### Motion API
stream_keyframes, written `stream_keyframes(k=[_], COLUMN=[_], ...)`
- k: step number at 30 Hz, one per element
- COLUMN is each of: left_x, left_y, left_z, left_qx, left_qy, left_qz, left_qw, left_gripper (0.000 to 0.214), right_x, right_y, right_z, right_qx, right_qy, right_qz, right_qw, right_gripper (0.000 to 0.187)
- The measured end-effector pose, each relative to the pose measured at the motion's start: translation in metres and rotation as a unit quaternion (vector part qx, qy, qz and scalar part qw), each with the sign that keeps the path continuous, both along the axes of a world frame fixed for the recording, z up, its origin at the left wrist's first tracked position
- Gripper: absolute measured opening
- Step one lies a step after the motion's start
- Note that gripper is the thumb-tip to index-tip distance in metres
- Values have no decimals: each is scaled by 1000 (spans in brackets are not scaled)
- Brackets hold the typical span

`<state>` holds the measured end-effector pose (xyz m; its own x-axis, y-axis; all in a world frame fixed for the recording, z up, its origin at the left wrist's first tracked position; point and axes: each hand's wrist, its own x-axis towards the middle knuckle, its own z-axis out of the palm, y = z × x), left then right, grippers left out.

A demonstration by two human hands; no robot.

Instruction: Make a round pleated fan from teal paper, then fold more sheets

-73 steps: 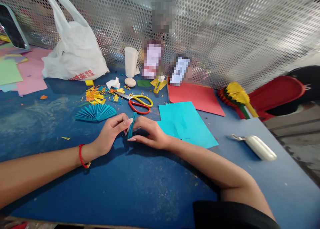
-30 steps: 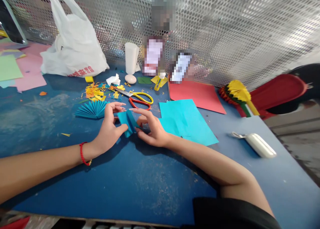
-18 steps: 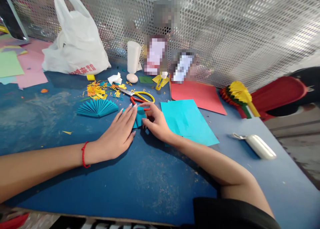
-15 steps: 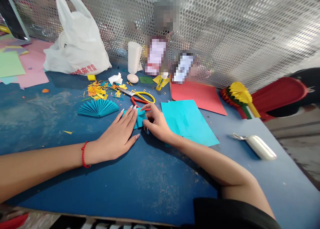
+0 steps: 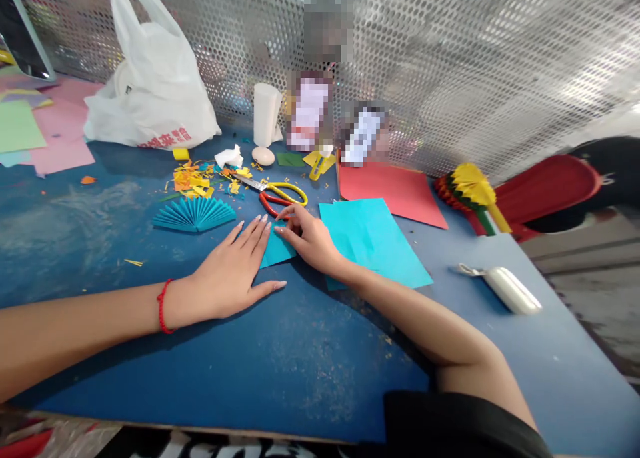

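Observation:
My left hand [image 5: 223, 271] lies flat, fingers stretched out and thumb apart, over the left part of a small blue paper piece [image 5: 278, 251]. At its right part, my right hand [image 5: 316, 239] has curled fingers, with thumb and forefinger together on the paper; how firmly they pinch is partly hidden. Scissors [image 5: 284, 193] with red and yellow handles lie just beyond both hands. Left of them rests a pleated blue paper fan [image 5: 195, 215]. A larger blue sheet [image 5: 374, 241] lies right of my right hand, partly under the forearm.
Paper scraps [image 5: 193, 179], an egg-shaped object [image 5: 263, 156] and a glue bottle [image 5: 320, 163] lie farther back. A white plastic bag [image 5: 155, 91], a white roll [image 5: 266, 115] and two phones [image 5: 309, 115] stand by the perforated metal panel. Red paper [image 5: 395, 195] and a white case [image 5: 513, 290] are right.
The folded flap under my right fingers now lies flatter, showing more smooth blue surface. My left thumb has spread farther outward. The whole view has shifted slightly.

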<state>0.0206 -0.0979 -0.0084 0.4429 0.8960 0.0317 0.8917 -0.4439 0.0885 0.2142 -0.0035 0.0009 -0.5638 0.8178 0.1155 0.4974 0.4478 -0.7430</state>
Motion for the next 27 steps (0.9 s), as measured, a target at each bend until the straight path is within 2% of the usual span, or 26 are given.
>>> stream_keyframes(k=[7, 13, 18, 27], left_x=[-6, -10, -7, -8], left_y=[0, 6, 7, 7], left_z=[2, 0, 3, 4], left_qx=[35, 21, 11, 12], left_qy=[26, 5, 40, 10], left_qz=[37, 29, 30, 31], left_qw=[998, 999, 999, 999], left_gripper=[125, 122, 122, 119], right_x=[-3, -5, -6, -5], right_y=[-6, -9, -13, -19], right_z=[0, -1, 0, 1], right_qx=[49, 83, 93, 80], right_qy=[-94, -148, -175, -165], right_qz=[3, 8, 21, 11], right_qw=[994, 985, 980, 983], right_gripper=[22, 28, 33, 36])
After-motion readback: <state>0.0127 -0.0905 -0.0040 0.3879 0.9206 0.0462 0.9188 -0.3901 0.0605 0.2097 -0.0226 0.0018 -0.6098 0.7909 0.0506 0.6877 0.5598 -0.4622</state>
